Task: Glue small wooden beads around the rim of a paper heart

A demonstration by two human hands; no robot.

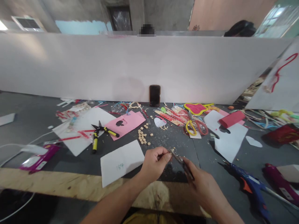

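Note:
Near the front middle of the table, my right hand (pixel 198 180) is wrapped round a dark metal cutting tool (pixel 181 160), whose jaws point up and left. The jaws meet the fingertips of my left hand (pixel 155 161), which is closed in a pinch. What that pinch holds is too small to make out. Beyond my left hand lies a loose group of small beige pieces (pixel 142 136). A white card (pixel 122 161) with green writing lies left of my left hand. Tiny chips are scattered around the tool's tip.
Yellow-black pliers (pixel 95 140) and a purple glue gun (pixel 42 158) lie left. A blue glue gun (pixel 249 183) is right. Scissors (pixel 202 127), red-and-beige sticks (pixel 171 118) and pink paper (pixel 130 123) lie beyond. A phone (pixel 154 95) leans on a white partition (pixel 93 68); people's heads show behind it.

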